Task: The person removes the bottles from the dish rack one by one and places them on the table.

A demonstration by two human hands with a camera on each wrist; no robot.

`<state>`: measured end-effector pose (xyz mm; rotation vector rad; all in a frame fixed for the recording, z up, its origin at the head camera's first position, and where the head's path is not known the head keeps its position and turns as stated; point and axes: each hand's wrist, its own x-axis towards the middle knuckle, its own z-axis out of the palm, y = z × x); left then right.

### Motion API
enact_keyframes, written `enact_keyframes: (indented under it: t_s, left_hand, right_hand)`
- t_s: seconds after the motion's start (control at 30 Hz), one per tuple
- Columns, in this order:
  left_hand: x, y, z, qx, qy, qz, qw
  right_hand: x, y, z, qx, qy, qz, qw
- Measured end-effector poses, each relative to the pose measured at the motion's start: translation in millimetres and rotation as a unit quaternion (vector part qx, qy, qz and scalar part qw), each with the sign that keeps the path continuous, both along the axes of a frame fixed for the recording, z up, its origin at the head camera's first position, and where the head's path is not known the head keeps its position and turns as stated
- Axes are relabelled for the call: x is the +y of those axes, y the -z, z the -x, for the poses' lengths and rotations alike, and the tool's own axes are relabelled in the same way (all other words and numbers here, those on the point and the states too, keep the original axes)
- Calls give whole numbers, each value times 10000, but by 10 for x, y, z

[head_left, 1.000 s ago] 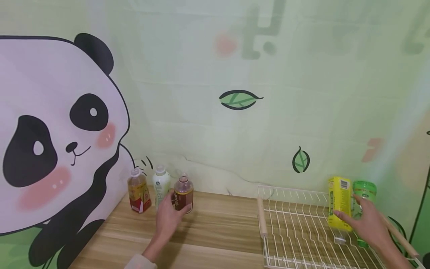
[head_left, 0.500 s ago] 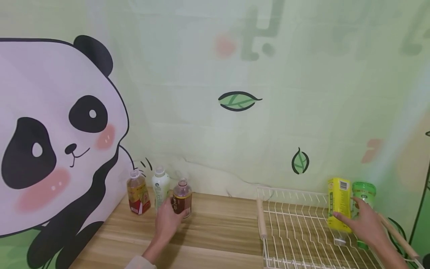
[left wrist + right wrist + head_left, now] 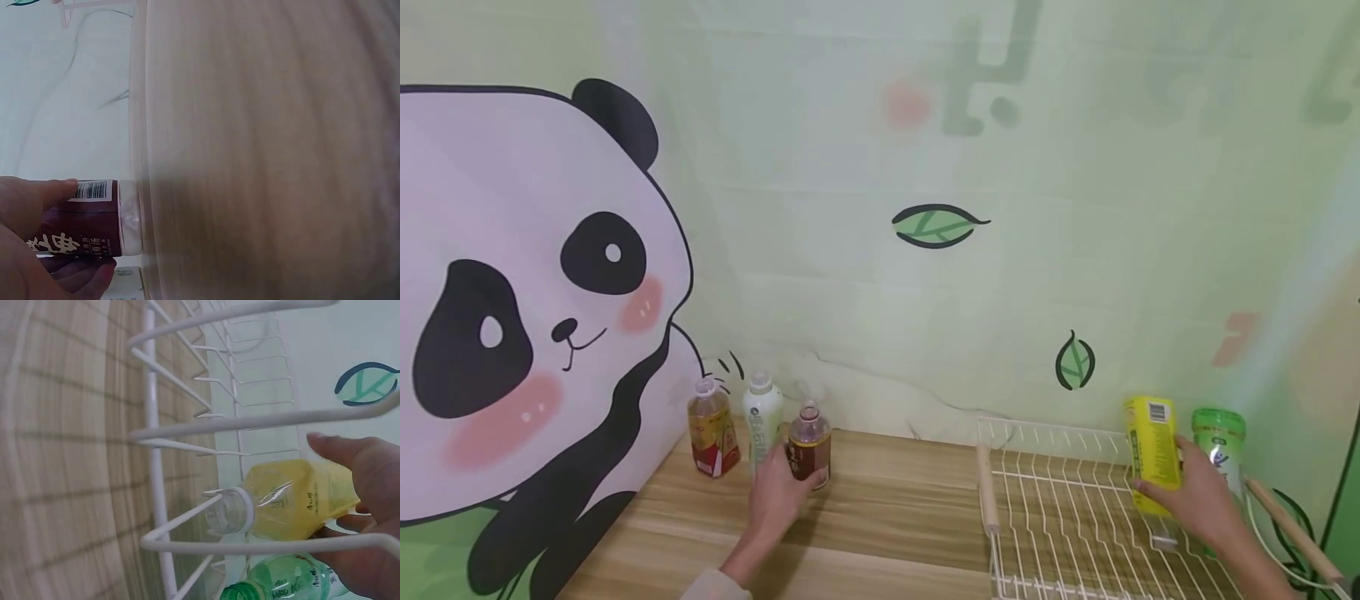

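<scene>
My left hand [image 3: 775, 490] grips a drink bottle [image 3: 810, 454] with a dark red label, thumb on one side and fingers on the other. The bottle is upright and uncapped, its base right at the wooden tabletop in the left wrist view. At the right, my right hand [image 3: 1204, 500] holds a yellow drink bottle [image 3: 1152, 454] upside down over a white wire rack [image 3: 1060, 508]. In the right wrist view its clear neck [image 3: 228, 511] points down among the wires. Close beside it a green-capped bottle [image 3: 287, 578] is also inverted.
Left of the dark red bottle stand a white bottle [image 3: 763, 412] and an amber bottle [image 3: 712, 429] with a red label. The rack has wooden handles [image 3: 987, 492] on both sides. A printed cloth wall [image 3: 850, 317] rises directly behind the table [image 3: 895, 508].
My right hand has closed round the yellow bottle and shifted it slightly left, widening the gap to the green bottle. The dark red bottle has come slightly lower in my left hand's grip.
</scene>
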<state>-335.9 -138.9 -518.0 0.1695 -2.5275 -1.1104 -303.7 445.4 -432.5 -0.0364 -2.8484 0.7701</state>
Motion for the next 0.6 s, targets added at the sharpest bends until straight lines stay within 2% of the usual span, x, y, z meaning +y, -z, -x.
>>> enact_keyframes:
  t_s: [0.1,0.37,0.6]
  left_hand:
    - [-3,-12,4,24,-12,30,10000]
    - [-11,21,-37,-63,-27,88,9999]
    - [1,-14,5,-109,-60,245,9996]
  right_hand:
    - [-2,14,12,96,18,-51,9999]
    - [16,108,8,-427,319,-331,9980]
    - [-8,112,-4,-372,338,-358,9981]
